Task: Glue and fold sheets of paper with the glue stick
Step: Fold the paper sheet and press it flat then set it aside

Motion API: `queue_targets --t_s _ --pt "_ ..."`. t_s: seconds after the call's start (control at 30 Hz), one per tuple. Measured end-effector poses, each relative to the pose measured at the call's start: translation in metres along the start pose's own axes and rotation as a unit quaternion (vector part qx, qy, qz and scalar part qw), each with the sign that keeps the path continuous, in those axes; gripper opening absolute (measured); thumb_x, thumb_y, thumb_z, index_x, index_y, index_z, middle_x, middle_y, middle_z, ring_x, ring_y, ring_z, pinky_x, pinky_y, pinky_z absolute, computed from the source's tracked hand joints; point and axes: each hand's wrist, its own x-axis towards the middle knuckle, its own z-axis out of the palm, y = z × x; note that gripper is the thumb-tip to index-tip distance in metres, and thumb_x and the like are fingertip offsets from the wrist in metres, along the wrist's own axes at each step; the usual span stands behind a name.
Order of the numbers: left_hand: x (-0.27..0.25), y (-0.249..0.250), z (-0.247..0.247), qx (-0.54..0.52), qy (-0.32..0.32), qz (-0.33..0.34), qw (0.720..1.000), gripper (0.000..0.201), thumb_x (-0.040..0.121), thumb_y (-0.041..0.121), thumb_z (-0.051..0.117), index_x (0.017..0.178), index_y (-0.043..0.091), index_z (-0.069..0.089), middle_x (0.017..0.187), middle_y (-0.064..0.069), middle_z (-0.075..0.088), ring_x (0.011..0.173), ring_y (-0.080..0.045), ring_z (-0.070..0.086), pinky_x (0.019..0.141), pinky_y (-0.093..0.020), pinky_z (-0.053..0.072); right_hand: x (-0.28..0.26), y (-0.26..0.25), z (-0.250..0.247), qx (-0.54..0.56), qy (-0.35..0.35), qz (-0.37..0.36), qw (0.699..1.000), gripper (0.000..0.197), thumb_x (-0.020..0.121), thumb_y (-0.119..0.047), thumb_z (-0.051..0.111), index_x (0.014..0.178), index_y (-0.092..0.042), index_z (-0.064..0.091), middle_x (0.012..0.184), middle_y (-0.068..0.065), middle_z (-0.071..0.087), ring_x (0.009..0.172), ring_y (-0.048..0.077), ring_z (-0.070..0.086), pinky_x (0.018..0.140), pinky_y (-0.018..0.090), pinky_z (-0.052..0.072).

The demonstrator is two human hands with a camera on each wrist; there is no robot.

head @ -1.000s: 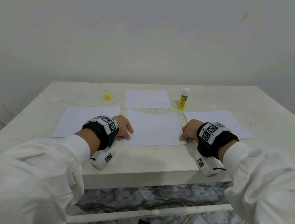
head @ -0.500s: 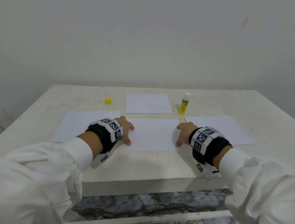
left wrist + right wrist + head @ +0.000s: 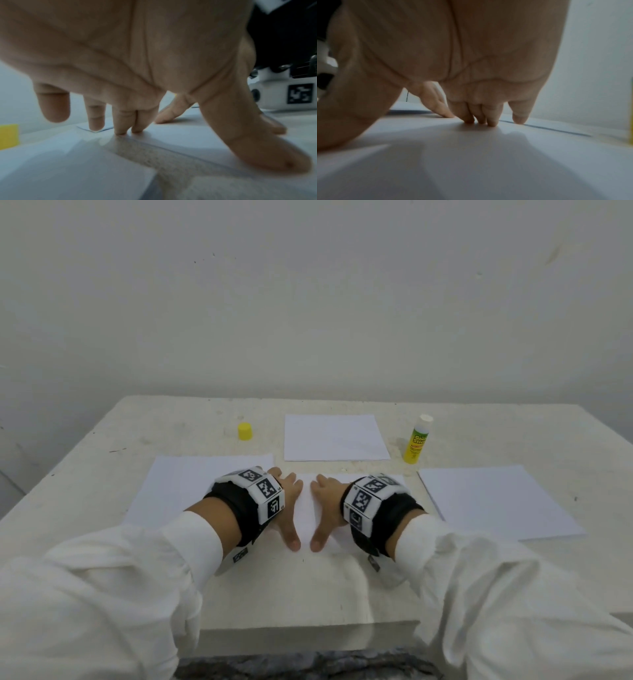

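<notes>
A white folded sheet (image 3: pixel 306 508) lies at the middle of the table, mostly under my hands. My left hand (image 3: pixel 287 501) and right hand (image 3: pixel 325 503) press flat on it side by side, fingers spread, thumbs nearly touching near its front edge. In the left wrist view my left fingers (image 3: pixel 126 121) and thumb bear down on the paper (image 3: pixel 180 136). In the right wrist view my right fingertips (image 3: pixel 481 119) press the sheet (image 3: pixel 471 155). The glue stick (image 3: pixel 417 440) stands uncapped at the back right. Its yellow cap (image 3: pixel 245 431) sits at the back left.
More white sheets lie around: one at the left (image 3: pixel 178 484), one at the right (image 3: pixel 493 501), a smaller one at the back centre (image 3: pixel 334 437). The white table (image 3: pixel 308 583) ends at a front edge close to my sleeves. A plain wall stands behind.
Both hands slid inward from the sheet's left and right edges to its middle, flattening from curled to spread fingers. The sheet now looks shorter and lies flat.
</notes>
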Motion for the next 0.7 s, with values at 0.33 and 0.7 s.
queue_targets --t_s 0.33,0.7 --pt "0.003 0.012 -0.012 -0.02 -0.023 -0.006 1.0 0.12 0.058 0.066 0.077 0.145 0.006 0.019 0.148 -0.011 0.026 0.134 -0.031 0.032 0.111 -0.046 0.029 -0.051 0.1 0.013 -0.001 -0.047 0.069 0.997 0.121 0.072 -0.044 0.078 0.15 -0.002 -0.006 0.158 0.01 -0.001 0.146 0.025 0.009 0.117 0.038 0.016" --pt "0.034 0.113 -0.051 -0.09 0.042 0.079 0.992 0.134 0.052 0.072 0.075 0.152 0.023 0.001 0.159 -0.009 0.006 0.145 -0.03 0.01 0.116 -0.05 0.018 -0.031 0.1 0.018 -0.061 -0.027 0.069 0.995 0.128 0.055 -0.055 0.085 0.15 -0.011 0.011 0.151 0.008 0.025 0.139 0.027 0.029 0.112 0.044 0.03"
